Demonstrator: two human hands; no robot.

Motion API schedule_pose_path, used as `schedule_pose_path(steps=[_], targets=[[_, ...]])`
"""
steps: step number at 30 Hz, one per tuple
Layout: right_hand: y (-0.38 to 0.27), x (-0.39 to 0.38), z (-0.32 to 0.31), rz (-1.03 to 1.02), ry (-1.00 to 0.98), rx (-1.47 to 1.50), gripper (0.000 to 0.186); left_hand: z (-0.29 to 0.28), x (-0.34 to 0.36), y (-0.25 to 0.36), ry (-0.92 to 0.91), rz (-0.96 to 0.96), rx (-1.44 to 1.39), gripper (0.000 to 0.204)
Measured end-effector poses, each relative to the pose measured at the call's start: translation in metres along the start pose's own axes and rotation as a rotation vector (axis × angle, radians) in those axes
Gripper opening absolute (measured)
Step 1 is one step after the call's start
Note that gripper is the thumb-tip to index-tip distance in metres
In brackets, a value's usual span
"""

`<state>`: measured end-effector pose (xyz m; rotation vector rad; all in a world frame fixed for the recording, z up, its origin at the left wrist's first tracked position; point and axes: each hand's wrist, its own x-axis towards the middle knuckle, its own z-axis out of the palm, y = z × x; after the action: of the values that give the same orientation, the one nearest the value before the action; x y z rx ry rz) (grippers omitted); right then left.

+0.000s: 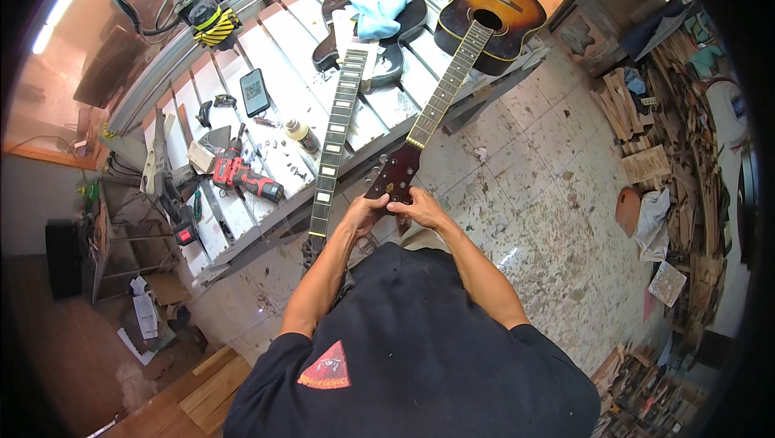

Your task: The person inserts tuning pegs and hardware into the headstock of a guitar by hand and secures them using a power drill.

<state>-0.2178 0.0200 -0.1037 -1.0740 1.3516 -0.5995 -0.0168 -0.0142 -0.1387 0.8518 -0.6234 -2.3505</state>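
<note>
A sunburst acoustic guitar [522, 4] lies with its body on the far right of the worktable, its neck slanting toward me past the table edge. At the end of its dark headstock [397, 168], my left hand [367, 213] and my right hand [419, 208] grip side by side, thumbs on the top face and fingers mostly hidden beneath. To the left lies a dark electric guitar [413, 16], its long fretted neck [328, 170] also reaching past the edge, near my left forearm. A light blue cloth [379, 15] rests on its body.
On the slatted worktable [278, 41] are a phone [254, 92], a small bottle [302, 136], a red cordless drill [245, 179] and scattered small parts. A machine head with yellow-black stripes [215, 25] hangs at the far left. Wood scraps [646, 163] pile along the right.
</note>
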Motion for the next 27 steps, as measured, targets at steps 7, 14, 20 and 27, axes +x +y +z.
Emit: schedule_pose_path(steps=[7, 14, 20, 27], targets=[[0.004, 0.003, 0.0, -0.067, -0.003, 0.004, 0.038, 0.002, -0.001, -0.001, 0.025, 0.009, -0.018, 0.059], [0.01, 0.001, 0.01, -0.079, 0.041, 0.2, 0.031, -0.005, 0.004, -0.007, -0.033, 0.027, -0.093, 0.053], [0.009, -0.004, 0.022, -0.108, 0.106, 0.336, 0.029, 0.0, 0.004, -0.01, 0.041, 0.048, -0.115, 0.051], [-0.001, -0.007, 0.012, -0.063, 0.028, 0.222, 0.033, 0.002, 0.0, -0.009, 0.0, 0.066, -0.12, 0.055]])
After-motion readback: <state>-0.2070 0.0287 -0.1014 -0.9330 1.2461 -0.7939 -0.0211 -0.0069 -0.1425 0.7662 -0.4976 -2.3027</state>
